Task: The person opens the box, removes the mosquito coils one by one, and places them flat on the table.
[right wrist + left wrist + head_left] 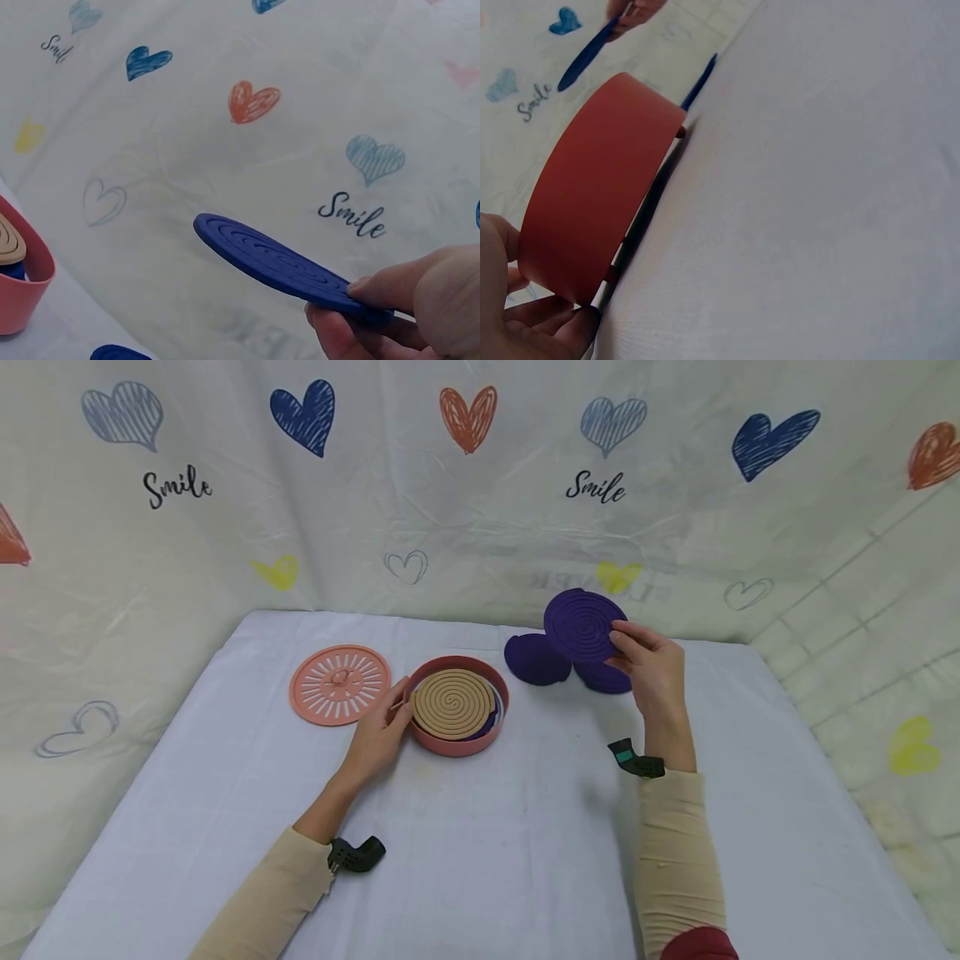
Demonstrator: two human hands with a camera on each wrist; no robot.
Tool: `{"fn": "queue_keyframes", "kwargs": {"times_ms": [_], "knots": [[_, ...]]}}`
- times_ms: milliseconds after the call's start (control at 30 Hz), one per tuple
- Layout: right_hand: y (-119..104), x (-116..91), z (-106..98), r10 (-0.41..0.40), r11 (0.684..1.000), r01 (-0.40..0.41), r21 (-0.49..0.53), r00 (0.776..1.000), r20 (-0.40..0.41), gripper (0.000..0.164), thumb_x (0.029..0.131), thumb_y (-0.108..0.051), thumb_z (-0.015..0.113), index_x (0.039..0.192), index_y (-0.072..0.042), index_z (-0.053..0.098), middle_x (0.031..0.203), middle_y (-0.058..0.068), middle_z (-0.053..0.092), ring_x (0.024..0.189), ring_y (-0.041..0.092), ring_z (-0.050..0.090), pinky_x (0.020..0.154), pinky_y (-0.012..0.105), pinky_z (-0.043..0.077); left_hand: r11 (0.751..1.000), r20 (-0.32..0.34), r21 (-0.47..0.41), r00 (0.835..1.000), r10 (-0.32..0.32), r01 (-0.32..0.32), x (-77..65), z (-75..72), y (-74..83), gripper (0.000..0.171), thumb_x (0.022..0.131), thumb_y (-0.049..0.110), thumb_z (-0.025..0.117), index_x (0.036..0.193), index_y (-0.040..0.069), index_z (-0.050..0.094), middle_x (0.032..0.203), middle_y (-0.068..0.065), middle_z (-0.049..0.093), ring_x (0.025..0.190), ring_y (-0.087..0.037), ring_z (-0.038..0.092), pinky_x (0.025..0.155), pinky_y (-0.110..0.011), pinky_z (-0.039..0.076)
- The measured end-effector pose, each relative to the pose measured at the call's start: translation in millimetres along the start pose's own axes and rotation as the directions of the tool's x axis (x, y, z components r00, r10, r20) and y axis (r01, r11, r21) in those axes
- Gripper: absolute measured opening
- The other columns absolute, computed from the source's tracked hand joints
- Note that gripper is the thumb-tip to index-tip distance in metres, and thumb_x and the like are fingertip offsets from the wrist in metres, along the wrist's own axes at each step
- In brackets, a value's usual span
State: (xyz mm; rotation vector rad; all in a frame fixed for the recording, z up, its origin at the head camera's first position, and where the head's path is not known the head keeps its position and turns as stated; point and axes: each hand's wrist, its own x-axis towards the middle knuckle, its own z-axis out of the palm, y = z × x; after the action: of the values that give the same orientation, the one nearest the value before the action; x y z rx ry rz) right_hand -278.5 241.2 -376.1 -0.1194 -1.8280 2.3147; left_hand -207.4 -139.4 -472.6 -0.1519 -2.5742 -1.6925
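Note:
My left hand [381, 732] grips the near-left side of a round coral mosquito coil holder [459, 748], thumb at its rim and fingers low on its wall in the left wrist view. Inside the holder lies a tan mosquito coil [453, 703], with a dark purple edge showing beneath it. Up to the right, my right hand [649, 662] pinches a purple mosquito coil [583, 625] by its edge, thumb on top and fingers below. This coil is held tilted above the table, its spiral grooves visible in the right wrist view [270, 259].
Left of the holder lies a coral slotted lid [340, 685] with a small loop at its centre. Two more purple coils [537, 660] [603, 677] lie at the back of the white-covered table [480, 852]. A curtain printed with hearts [450, 510] hangs right behind.

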Motion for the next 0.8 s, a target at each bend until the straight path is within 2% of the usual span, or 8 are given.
{"fn": "queue_keyframes", "kwargs": {"times_ms": [167,433,800], "knots": [[-1.9,2.2,-4.0,0.007,0.999,-0.007,0.052,1.0,0.005,0.023,0.089,0.0,0.072,0.112,0.001,0.074,0.099,0.002,0.074,0.071,0.013,0.07,0.061,0.022,0.06,1.0,-0.004,-0.012,1.0,0.01,-0.01,0.5,0.2,-0.6,0.054,0.105,0.027,0.048,0.156,0.013,0.037,0.158,-0.006,0.043,0.14,-0.024,0.049,0.115,-0.042,0.043],[-4.1,7.3,-18.8,0.007,0.997,-0.005,0.072,0.999,-0.032,0.022,0.088,0.002,0.072,0.11,0.002,0.075,0.098,0.004,0.073,0.069,0.013,0.07,0.06,0.022,0.06,1.0,-0.019,-0.005,1.0,0.018,-0.018,1.3,1.2,-3.1,0.053,0.105,0.026,0.049,0.155,0.012,0.038,0.157,-0.006,0.045,0.139,-0.023,0.051,0.115,-0.041,0.043],[0.9,12.7,-41.0,0.036,0.998,-0.032,0.05,0.996,-0.077,0.023,0.088,0.001,0.073,0.111,0.001,0.074,0.094,0.003,0.073,0.068,0.013,0.07,0.06,0.021,0.061,1.0,-0.014,-0.006,1.0,0.025,-0.025,1.0,1.9,-3.9,0.054,0.105,0.028,0.049,0.156,0.012,0.037,0.158,-0.005,0.043,0.14,-0.024,0.051,0.115,-0.042,0.044]]}}
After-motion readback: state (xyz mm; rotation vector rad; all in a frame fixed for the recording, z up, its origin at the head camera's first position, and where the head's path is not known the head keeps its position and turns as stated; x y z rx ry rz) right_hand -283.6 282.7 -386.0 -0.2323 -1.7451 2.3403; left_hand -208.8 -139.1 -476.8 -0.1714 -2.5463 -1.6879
